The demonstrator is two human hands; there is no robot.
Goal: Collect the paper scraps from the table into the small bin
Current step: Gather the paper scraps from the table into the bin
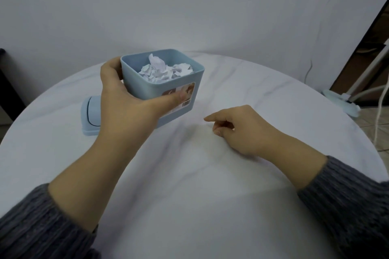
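The bin (168, 92) is left of centre toward the far side of the table (189, 206), with paper scraps (164, 70) inside it. The lid (91, 116) lies on the table just left of the bin, partly behind the left hand (126, 107). The right hand (239, 129) rests on the table right of the bin, nearer the person.

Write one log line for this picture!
left hand: grips bin | right hand: curled, index out | paper scraps: in bin | lid: beside bin

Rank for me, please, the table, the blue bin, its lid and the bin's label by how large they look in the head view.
1. table
2. blue bin
3. lid, though the left hand hides part of it
4. label, partly covered by that hand
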